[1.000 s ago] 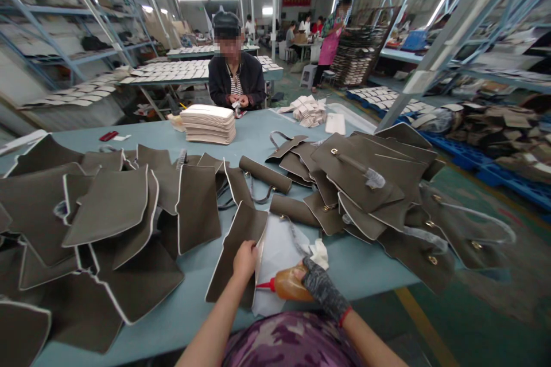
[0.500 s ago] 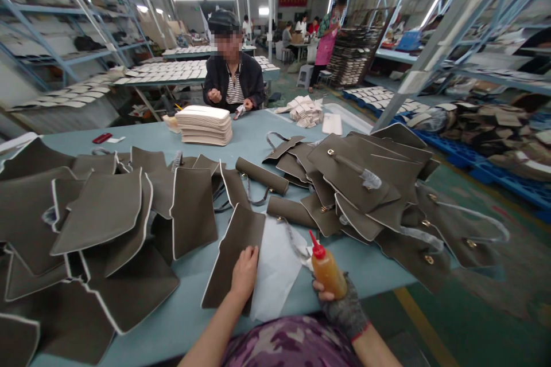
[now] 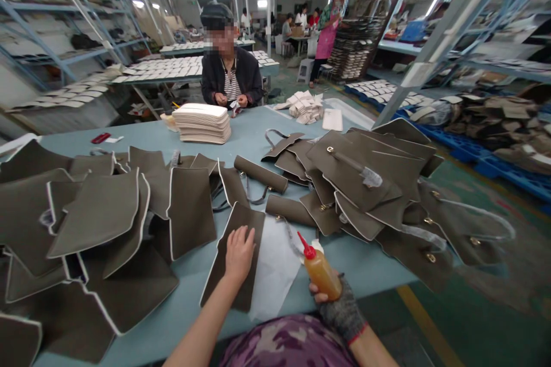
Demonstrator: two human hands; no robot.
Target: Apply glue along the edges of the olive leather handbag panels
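Observation:
My left hand (image 3: 239, 251) lies flat with fingers stretched out on a dark olive bag panel (image 3: 224, 241) with a pale edge. Beneath that panel's right side a white sheet (image 3: 275, 269) is spread on the table. My right hand (image 3: 340, 309), in a grey fingerless glove, is wrapped round a squeeze bottle (image 3: 321, 272) of amber liquid, its red nozzle tilted up and left. Just beyond the bottle a bag handle (image 3: 293, 238) in clear wrapping trails from a rolled olive panel (image 3: 289, 210).
Olive bag pieces (image 3: 103, 206) crowd the left of the blue-green table (image 3: 142, 132); more with handles (image 3: 365, 178) heap on the right. A stack of beige panels (image 3: 202, 124) stands across the table, before a seated co-worker (image 3: 232, 77). Pale pieces (image 3: 303, 106) are piled to its right.
My left hand has slid up and left on the panel, from its right edge to its middle. The bottle in my right hand has shifted slightly left. The co-worker's hands have come lower and closer together.

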